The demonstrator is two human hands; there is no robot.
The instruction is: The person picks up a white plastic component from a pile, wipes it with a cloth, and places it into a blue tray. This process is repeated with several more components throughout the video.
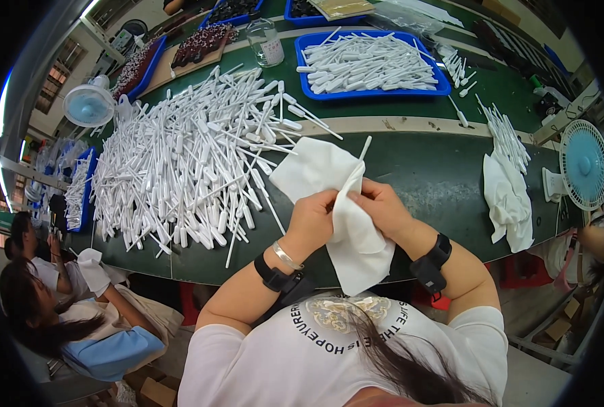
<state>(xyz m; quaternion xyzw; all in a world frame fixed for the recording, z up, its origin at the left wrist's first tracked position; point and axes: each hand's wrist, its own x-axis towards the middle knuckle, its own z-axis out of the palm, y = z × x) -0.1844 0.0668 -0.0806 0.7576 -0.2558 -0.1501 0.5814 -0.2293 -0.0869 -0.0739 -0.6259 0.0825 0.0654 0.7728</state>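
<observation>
A white cloth [319, 166] is bunched between my two hands above the near edge of the green table. My left hand [310, 218] pinches its left side, with the fingers closed. On the other side my right hand [383, 209] grips the cloth, fingers closed and thumb pressed in. From the cloth's folds pokes the thin stem of a white plastic dropper [366, 147]; its remaining length is hidden. A large heap of white plastic droppers [180, 163] spreads left of my hands. Farther right, a few droppers [505, 136] lie beside a second crumpled white cloth [507, 200].
Beyond the raised strip stands a blue tray [376, 95] full of droppers, near a glass jar [265, 44]. Small fans stand at left [88, 105] and right [583, 166]. A co-worker [91, 325] with a white cloth sits at left.
</observation>
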